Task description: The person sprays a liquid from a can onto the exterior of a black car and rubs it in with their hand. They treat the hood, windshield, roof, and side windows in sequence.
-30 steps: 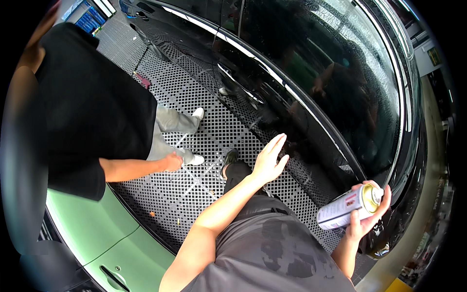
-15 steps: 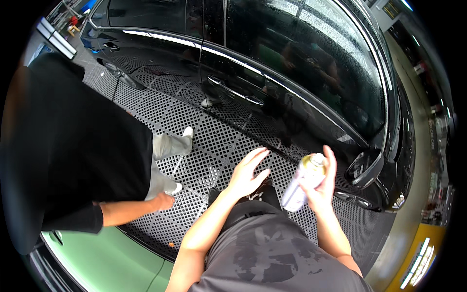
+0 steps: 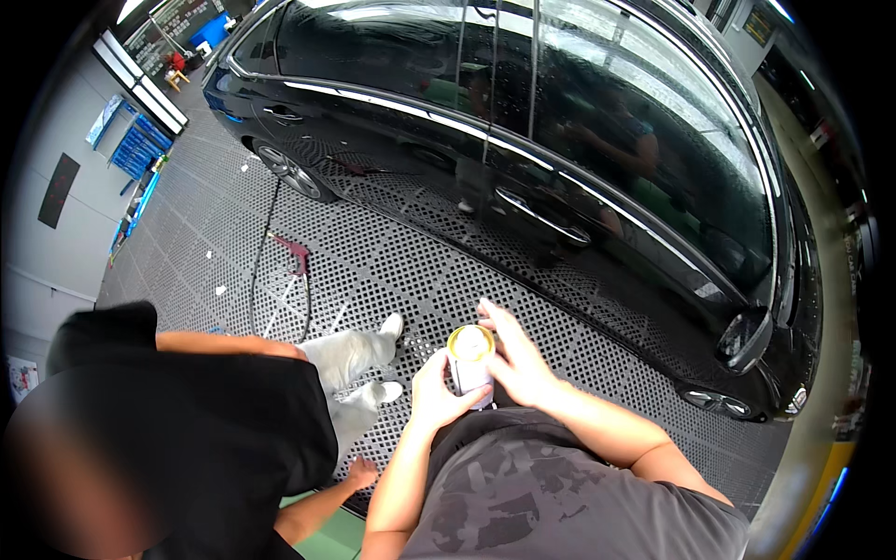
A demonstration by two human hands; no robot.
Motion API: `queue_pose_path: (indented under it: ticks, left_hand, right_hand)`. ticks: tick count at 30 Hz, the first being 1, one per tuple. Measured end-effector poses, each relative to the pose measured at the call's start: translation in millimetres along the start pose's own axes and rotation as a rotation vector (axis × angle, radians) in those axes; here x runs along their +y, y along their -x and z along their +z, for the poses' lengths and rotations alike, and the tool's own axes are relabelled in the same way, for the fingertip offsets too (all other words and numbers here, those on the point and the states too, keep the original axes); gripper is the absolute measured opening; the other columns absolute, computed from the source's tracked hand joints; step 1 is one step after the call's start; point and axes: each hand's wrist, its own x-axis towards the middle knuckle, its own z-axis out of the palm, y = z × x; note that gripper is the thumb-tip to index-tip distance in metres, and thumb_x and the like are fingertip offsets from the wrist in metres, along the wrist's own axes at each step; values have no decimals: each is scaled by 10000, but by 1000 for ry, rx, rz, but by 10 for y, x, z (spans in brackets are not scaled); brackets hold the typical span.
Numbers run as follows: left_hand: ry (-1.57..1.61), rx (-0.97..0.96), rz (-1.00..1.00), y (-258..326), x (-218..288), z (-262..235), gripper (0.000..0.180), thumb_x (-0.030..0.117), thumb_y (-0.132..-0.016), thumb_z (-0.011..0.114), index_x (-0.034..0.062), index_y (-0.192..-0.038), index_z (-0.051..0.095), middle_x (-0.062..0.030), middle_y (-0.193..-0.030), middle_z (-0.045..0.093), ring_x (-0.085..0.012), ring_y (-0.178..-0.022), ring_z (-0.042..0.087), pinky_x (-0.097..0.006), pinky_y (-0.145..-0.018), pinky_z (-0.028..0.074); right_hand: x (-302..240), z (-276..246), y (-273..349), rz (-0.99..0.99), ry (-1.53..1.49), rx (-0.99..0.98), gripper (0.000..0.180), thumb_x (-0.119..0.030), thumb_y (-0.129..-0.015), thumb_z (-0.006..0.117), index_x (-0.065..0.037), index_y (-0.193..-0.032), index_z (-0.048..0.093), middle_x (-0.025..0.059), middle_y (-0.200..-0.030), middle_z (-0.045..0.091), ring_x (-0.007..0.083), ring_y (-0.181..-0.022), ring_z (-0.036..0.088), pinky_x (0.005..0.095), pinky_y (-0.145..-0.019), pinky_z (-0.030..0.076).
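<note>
A pale spray can [image 3: 474, 375] with a yellow rim and a light nozzle stands upright between my hands, in front of my waist. My left hand [image 3: 439, 397] wraps round its side, the thumb lying across the near face. On the other side, my right hand [image 3: 523, 366] is against the can near its top, with the fingers stretched out past it and spread from the thumb. The can hides part of the left fingers.
A wet black car [image 3: 411, 140] stands ahead, its side mirror [image 3: 747, 338] at the right. A person in a black top [image 3: 224, 439] is close on my left. Beyond them, a dark red spray gun [image 3: 295, 254] and hose lie on the grated floor [image 3: 350, 252]. A green car panel [image 3: 336, 537] shows below.
My right hand has brought the spray can leftward to my left hand, which has closed round it. The view has shifted left, and the person beside me has moved lower in it.
</note>
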Motion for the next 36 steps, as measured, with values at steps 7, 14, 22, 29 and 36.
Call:
queue_pose_path:
  ticks: [7,14,22,29,36]
  left_hand:
    - [190,399,-55,-150,-1399,-430,693,211,-688,917,-4,-1227,537,-138,-1119,643,-235,-1013,648,-389,-917,535]
    - [70,571,-95,-523,-2101,-1595,640,84,-753,851,7,-1287,507,-116,-1193,585,-227,-1112,569,-403,-1060,422]
    - [225,467,-106,-1721,-2368,-2290,772,97,-801,826,-33,-1426,392,-190,-1344,547,-286,-1217,556,-450,-1087,432]
    - [203,65,34,-3222,-2616,-2836,687,79,-774,848,-1,-1332,457,-140,-1270,560,-239,-1140,564,-412,-1039,441]
    - [126,-210,324,-4633,-2674,-3266,794,124,-718,886,1,-1371,452,-134,-1287,543,-243,-1179,538,-421,-1055,432]
  right_hand:
    - [1381,-672,-1187,459,340,341,841,-423,-875,736,-27,-1528,384,189,-1568,406,253,-1070,672,369,-964,539]
    - [1970,-929,-1667,688,658,402,884,-461,-865,704,-7,-1537,350,232,-1596,336,370,-1394,472,424,-1129,430]
    - [1846,-792,-2177,859,903,234,605,-348,-828,729,25,-1269,547,231,-1295,556,371,-1092,666,446,-916,566]
    - [2006,-602,-2589,1046,819,407,559,-187,-792,623,67,-1279,521,261,-1331,568,357,-1218,612,403,-1010,524]
    - [1666,-292,-2097,1208,766,360,573,-201,-802,613,37,-1317,532,253,-1349,571,374,-1222,611,430,-1026,505]
